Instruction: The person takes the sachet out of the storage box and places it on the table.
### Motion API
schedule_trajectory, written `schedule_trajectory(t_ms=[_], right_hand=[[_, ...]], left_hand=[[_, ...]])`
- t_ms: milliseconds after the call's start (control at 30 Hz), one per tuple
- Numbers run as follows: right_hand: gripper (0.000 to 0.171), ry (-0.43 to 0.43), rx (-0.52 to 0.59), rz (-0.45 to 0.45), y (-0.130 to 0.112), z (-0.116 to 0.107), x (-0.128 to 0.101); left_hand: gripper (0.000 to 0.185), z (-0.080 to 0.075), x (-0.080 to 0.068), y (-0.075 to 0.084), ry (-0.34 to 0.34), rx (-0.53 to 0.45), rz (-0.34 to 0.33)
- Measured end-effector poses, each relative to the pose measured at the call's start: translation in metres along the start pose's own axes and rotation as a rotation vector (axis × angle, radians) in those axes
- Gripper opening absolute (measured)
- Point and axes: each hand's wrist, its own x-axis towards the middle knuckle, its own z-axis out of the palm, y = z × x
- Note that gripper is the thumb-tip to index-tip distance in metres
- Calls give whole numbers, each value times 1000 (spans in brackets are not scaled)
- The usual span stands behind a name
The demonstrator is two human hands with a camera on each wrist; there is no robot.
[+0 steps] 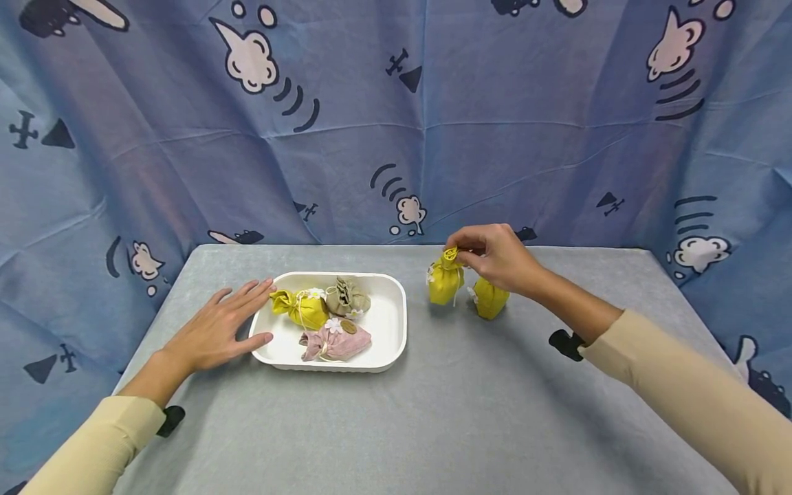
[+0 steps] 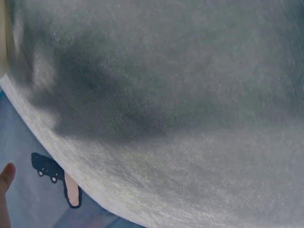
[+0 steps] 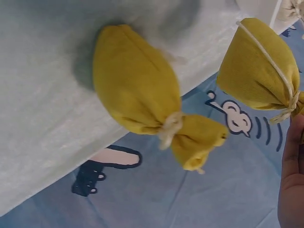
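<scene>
Pinching the tied neck of a yellow sachet pouch (image 1: 445,280) right of centre, the right hand (image 1: 498,258) holds it upright on the grey table (image 1: 470,412), a second yellow pouch (image 1: 491,299) just beside it. The left hand (image 1: 216,331) lies flat, fingers straight, touching the white tray (image 1: 391,330) at centre left. Three pouches already lie in the tray: yellow (image 1: 302,307), olive (image 1: 346,297) and pink (image 1: 335,340); two appear left outside.

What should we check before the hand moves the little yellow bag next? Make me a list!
1. Right hand pinches the tied top of the yellow bag: ok.
2. Second yellow bag stands apart from the held one: ok.
3. White tray has bare room on its right side: ok.
4. Left hand rests flat against the tray's left rim, steadying it: ok.
5. Held bag is lifted off the table: cannot tell.
6. String knot is tight: cannot tell.
</scene>
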Motion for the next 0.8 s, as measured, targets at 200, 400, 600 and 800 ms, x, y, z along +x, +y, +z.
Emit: schedule_trajectory(t_ms=[200, 400, 600, 800], right_hand=[[19, -6, -24, 16, 13, 3, -3], [20, -40, -19, 45, 26, 5, -6], [20, -55, -22, 45, 33, 7, -7], [21, -72, -33, 68, 39, 10, -10]], left_hand=[[82, -1, 0, 0, 9, -9, 7], [82, 0, 0, 0, 11, -8, 7], [82, 1, 0, -1, 7, -2, 5], [83, 1, 0, -2, 9, 2, 6]])
